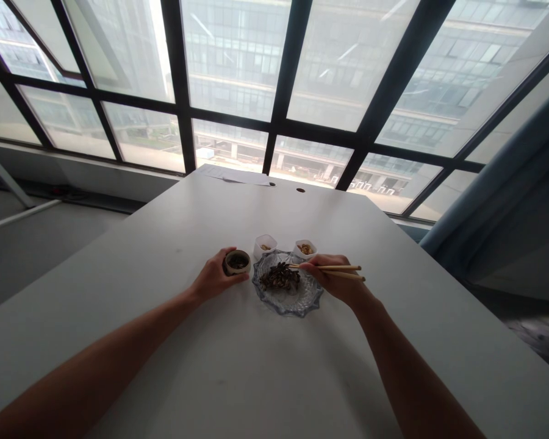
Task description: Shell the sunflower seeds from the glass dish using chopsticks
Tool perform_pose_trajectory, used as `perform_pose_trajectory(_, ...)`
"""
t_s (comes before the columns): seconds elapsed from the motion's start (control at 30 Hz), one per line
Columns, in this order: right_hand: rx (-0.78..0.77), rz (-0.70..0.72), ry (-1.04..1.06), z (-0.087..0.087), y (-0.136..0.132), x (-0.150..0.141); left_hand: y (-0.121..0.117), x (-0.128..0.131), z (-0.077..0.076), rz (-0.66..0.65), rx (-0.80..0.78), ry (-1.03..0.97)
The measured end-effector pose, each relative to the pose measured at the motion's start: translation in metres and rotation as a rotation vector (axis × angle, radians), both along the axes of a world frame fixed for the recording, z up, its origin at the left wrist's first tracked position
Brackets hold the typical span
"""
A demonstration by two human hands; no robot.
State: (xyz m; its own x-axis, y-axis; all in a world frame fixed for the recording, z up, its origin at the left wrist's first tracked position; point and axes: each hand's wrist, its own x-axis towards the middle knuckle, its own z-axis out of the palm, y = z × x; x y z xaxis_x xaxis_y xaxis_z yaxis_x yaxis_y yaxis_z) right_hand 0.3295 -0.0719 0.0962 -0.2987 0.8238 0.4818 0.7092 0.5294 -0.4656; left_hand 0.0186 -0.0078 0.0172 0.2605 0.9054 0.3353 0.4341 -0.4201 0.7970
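Note:
My left hand [216,274] is wrapped round a small round cup [229,270] with dark bits inside, held on the table left of a glass plate. In my right hand [332,281] is a pair of wooden chopsticks [341,268], their tips at a pile of dark seeds [281,278]. The pile lies on the left part of the clear, scallop-edged glass plate [308,303]. Whether the tips pinch a seed is too small to tell. Behind the plate stand two small white cups, the left cup [259,247] and the right cup [315,250], both holding brownish pieces.
The white table [201,366] reaches toward large windows [238,67] with dark frames. Papers [242,177] lie at its far edge, near a round hole [301,190]. A blue-grey curtain [498,183] hangs at the right.

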Motion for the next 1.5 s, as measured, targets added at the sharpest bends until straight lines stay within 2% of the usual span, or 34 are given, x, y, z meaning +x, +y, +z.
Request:
perform_pose_trajectory(0.23,-0.044,0.038,0.017,0.001,0.000,-0.001,0.000,0.000,0.000,0.002,0.006,0.001)
perform_pose_trajectory(0.4,-0.046,-0.015,-0.008,0.004,-0.002,-0.004,0.000,0.000,0.000,-0.003,0.026,0.012)
perform_pose_trajectory(0.53,-0.091,-0.087,0.009,0.005,-0.002,-0.003,0.003,0.001,-0.006,0.004,0.036,0.026)
perform_pose_trajectory(0.67,-0.157,-0.193,0.235,0.005,0.003,0.002,0.008,-0.002,-0.007,0.020,0.075,0.065)
perform_pose_trajectory(0.8,-0.151,-0.340,0.570,0.016,0.009,0.020,0.001,0.005,0.013,0.025,0.268,0.122)
perform_pose_trajectory(0.9,-0.108,-0.434,0.676,0.032,0.007,0.043,-0.012,0.031,0.035,-0.058,0.349,0.205)
perform_pose_trajectory(1.03,-0.032,-0.507,0.655,0.054,-0.007,0.071,-0.023,0.098,0.057,-0.274,0.319,0.349)
perform_pose_trajectory(1.13,0.003,-0.541,0.590,0.063,-0.018,0.081,-0.017,0.155,0.063,-0.391,0.298,0.448)
perform_pose_trajectory(1.23,-0.025,-0.542,0.519,0.066,-0.023,0.084,-0.002,0.197,0.063,-0.413,0.242,0.591)
perform_pose_trajectory(1.33,-0.059,-0.537,0.470,0.065,-0.022,0.085,0.011,0.217,0.061,-0.382,0.220,0.680)
perform_pose_trajectory(1.5,-0.104,-0.450,0.429,0.062,-0.021,0.086,0.016,0.219,0.061,-0.370,0.258,0.657)
